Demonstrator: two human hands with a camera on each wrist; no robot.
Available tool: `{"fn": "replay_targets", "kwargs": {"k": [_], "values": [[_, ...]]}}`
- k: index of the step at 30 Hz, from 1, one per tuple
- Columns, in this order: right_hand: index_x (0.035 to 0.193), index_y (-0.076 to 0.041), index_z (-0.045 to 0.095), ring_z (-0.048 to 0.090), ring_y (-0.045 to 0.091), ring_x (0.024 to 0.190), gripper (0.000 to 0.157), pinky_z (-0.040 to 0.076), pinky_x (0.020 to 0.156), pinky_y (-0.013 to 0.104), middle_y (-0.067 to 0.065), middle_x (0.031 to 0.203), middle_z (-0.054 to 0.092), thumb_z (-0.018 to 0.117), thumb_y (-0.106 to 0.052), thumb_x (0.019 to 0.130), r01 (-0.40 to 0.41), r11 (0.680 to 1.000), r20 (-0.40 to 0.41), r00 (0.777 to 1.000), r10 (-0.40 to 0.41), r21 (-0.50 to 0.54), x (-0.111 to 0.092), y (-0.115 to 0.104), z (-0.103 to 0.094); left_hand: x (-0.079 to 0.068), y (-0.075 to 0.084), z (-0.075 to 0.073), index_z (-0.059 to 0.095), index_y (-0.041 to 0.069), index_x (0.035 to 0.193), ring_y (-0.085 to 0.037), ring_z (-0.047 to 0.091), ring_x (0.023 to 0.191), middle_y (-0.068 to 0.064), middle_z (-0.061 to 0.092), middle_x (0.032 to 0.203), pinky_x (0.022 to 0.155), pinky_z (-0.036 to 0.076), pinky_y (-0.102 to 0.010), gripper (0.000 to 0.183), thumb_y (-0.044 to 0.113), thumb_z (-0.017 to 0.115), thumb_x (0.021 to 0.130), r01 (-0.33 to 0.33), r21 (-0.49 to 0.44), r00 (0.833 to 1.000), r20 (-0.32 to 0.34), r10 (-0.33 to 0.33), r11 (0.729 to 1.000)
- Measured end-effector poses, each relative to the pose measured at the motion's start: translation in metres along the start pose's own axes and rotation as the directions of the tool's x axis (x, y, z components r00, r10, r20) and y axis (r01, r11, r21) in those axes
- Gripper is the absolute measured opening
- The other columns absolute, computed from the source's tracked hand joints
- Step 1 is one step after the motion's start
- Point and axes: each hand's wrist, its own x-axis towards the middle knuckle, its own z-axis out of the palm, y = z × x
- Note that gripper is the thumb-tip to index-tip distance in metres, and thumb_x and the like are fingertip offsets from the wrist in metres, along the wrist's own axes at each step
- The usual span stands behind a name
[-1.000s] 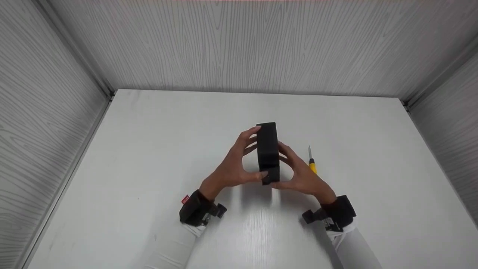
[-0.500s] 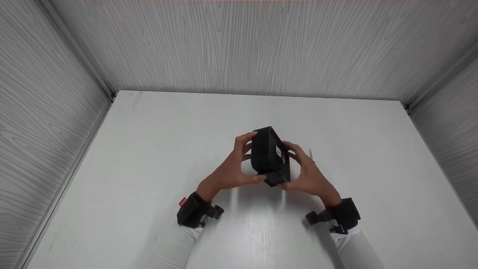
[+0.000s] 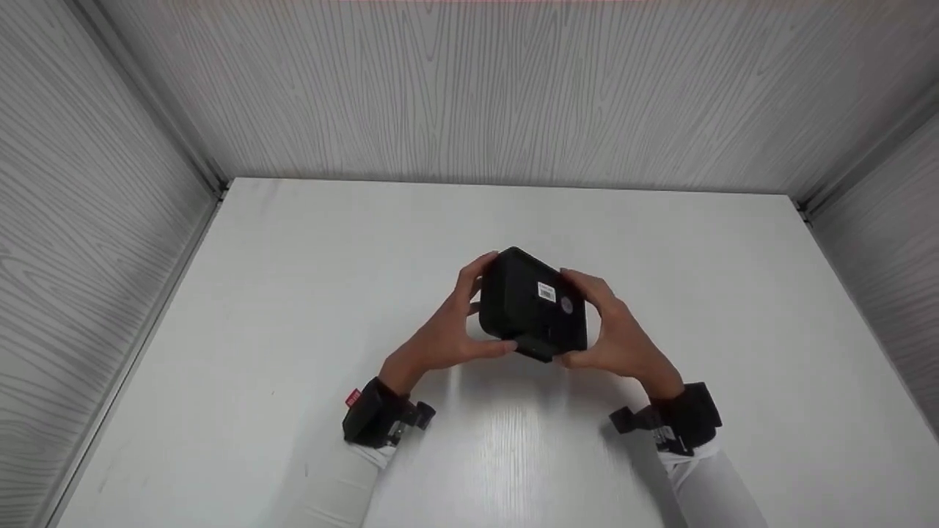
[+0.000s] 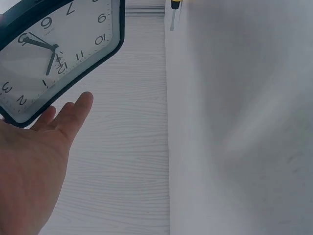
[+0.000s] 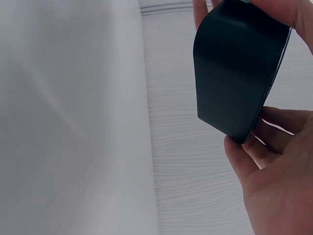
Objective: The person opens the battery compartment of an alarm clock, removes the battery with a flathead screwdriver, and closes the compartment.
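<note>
Both hands hold a small black desk clock (image 3: 510,297) above the white table. In the head view its back faces up toward the camera, with a white barcode label (image 3: 546,292) and a pale round spot. My left hand (image 3: 444,334) grips the left end, thumb at the lower edge, fingers at the top corner. At the other end, my right hand (image 3: 623,341) grips it with the thumb below and fingers over the upper edge. The left wrist view shows the white numbered dial (image 4: 73,39) upside down. Dark plain casing (image 5: 234,73) fills the right wrist view's upper right.
A screwdriver (image 4: 175,5) with a yellow and black handle lies on the table, seen in the left wrist view and hidden in the head view. Wood-grain panels (image 3: 469,88) wall the white table (image 3: 293,293) at the back and sides.
The clock has turned in both hands, from its narrow side toward the camera to its labelled back. My right hand has shifted slightly right and now hides the screwdriver in the head view.
</note>
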Motion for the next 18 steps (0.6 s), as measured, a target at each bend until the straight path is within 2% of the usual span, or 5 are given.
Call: {"fn": "replay_targets", "kwargs": {"k": [5, 10, 18], "values": [[0.15, -0.012, 0.036, 0.044, 0.018, 0.129, 0.105, 0.034, 0.111, 0.024, 0.005, 0.143, 0.046, 0.085, -0.009, 0.058, -0.012, 1.0, 0.005, 1.0, 0.012, -0.015, 0.0, -0.001, -0.004, -0.003, -0.001, -0.004, 0.013, 0.022, 0.155, -0.019, 0.03, 0.145, 0.005, 0.024, 0.158, 0.108, 0.043, -0.046, 0.103, 0.028, 0.081, 0.077, 0.051, 0.011, 0.999, -0.004, -0.051, 0.999], [0.152, -0.016, 0.033, 0.043, 0.019, 0.129, 0.108, 0.035, 0.111, 0.025, 0.006, 0.143, 0.044, 0.087, -0.009, 0.057, -0.007, 0.999, 0.024, 1.0, 0.008, -0.047, -0.001, -0.001, -0.006, -0.004, -0.002, -0.008, 0.018, 0.022, 0.154, -0.018, 0.029, 0.146, 0.002, 0.024, 0.157, 0.108, 0.043, -0.041, 0.099, 0.025, 0.081, 0.078, 0.038, 0.046, 0.999, 0.001, -0.038, 0.998], [0.152, -0.021, 0.034, 0.04, 0.018, 0.134, 0.11, 0.042, 0.106, 0.048, 0.004, 0.147, 0.042, 0.088, -0.018, 0.055, -0.055, 0.985, 0.051, 0.997, 0.064, -0.165, 0.001, -0.006, -0.006, -0.009, -0.007, -0.016, 0.021, 0.023, 0.154, -0.016, 0.03, 0.143, 0.001, 0.029, 0.154, 0.111, 0.039, -0.045, 0.097, 0.026, 0.081, 0.077, 0.018, 0.133, 0.999, 0.031, -0.022, 0.991]]}}
